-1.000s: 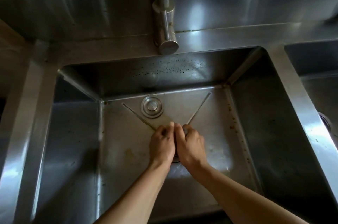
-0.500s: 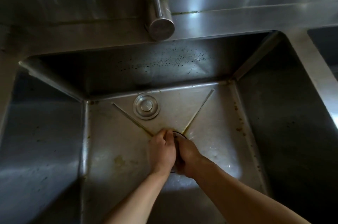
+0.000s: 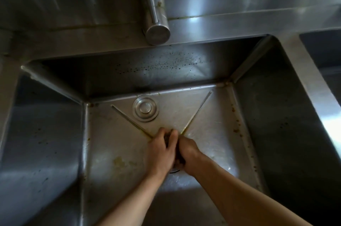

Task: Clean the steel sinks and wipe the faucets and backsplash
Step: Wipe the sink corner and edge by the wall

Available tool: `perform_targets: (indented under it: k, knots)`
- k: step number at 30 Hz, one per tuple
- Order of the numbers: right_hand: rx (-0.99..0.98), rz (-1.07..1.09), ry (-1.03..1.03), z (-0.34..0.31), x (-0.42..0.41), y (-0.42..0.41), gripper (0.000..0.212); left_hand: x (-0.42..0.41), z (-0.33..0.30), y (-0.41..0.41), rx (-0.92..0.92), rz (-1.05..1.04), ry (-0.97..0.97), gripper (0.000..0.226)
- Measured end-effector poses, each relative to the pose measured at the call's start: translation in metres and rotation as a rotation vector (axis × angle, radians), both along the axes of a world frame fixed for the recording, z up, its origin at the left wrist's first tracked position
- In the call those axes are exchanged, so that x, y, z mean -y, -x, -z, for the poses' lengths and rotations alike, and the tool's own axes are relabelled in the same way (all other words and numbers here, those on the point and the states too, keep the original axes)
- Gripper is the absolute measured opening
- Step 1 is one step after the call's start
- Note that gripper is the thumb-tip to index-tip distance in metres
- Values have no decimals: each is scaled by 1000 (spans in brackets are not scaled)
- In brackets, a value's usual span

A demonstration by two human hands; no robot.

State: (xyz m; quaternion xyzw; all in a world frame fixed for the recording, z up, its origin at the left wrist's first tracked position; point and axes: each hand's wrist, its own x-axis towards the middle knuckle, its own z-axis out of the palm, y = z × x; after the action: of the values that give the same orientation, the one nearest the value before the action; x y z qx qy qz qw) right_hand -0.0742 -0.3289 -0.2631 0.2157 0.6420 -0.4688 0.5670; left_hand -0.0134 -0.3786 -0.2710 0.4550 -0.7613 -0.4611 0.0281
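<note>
Left hand (image 3: 160, 149) and right hand (image 3: 187, 153) (both curled) grip drain strainer (image 3: 175, 170).

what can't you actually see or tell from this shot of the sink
Head view:
- Drain: covered by the left hand and right hand; only its rim shows.
- What the hands hold: dark and hidden between them.
- Faucet: top cut off by the frame edge.
- Second sink: cut off at right.
</note>
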Motion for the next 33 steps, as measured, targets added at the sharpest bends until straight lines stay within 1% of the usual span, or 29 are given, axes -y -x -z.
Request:
perform_targets:
  k: [2,4,5,7,8,9,10,11,12,13,14,15,16,17,18,19,20,21,22,23,25,27,29,33]
  knots:
    - [-55,-42,36,-10,-2,-2,41,3,-10,1,-7,-100,-48,23]
    - [-99,-6,73,-21,-7,-6,43,5,-23,4,28,-160,-59,19]
    - [-115,23,102,-25,-10,-8,42,7,-26,6,63,-187,-96,19]
    - [-191,18,157,-33,-19,-14,38,13,-33,8,110,-270,-260,22]
    - [-275,-49,156,-35,-26,-17,35,16,-32,9,137,-332,-385,23]
    - [-384,-166,160,-39,-33,-19,36,19,-33,11,163,-410,-549,30]
    - [-502,-306,186,-43,-41,-19,42,22,-33,9,176,-463,-721,42]
    - [-630,-459,228,-48,-47,-16,53,22,-35,7,193,-484,-877,50]
    - [-794,-631,263,-52,-51,-12,62,22,-44,6,188,-468,-977,43]
    - [-1005,-805,296,-54,-53,-8,67,20,-57,4,164,-445,-1046,27]
    - [-1222,-947,334,-53,-53,-4,66,18,-65,2,131,-461,-1111,23]
    - [-1395,-1031,357,-48,-51,-2,64,16,-67,0,90,-485,-1170,28]
    - [-1513,-1047,361,-44,-47,-3,59,9,-78,0,51,-510,-1213,31]
    - [-1580,-997,352,-39,-43,-6,54,5,-78,0,20,-525,-1206,32]
    - [-1605,-905,328,-36,-39,-11,48,3,-73,-2,-2,-556,-1180,32]
    - [-1597,-796,288,-34,-36,-17,43,0,-72,-4,-13,-601,-1162,32]
    - [-1554,-691,241,-34,-33,-22,41,-1,-67,-3,0,-628,-1094,31]
    - [-1469,-580,201,-36,-31,-26,39,-1,-64,-1,-4,-667,-1023,28]
    - [-1356,-464,171,-38,-28,-28,38,-1,-58,-1,23,-672,-899,26]
    - [-1242,-356,138,-38,-25,-30,38,-3,-54,0,76,-623,-741,25]
    - [-1032,-192,85,-37,-20,-32,36,-3,-47,-1,183,-442,-410,28]
    - [-833,-87,54,-29,-15,-31,34,-6,-48,-2,169,-375,-263,28]
    - [-628,-43,30,-20,-14,-28,31,-9,-49,-2,138,-331,-139,26]
    - [-284,42,66,-9,-7,-21,26,-9,-33,-1,118,-190,42,27]
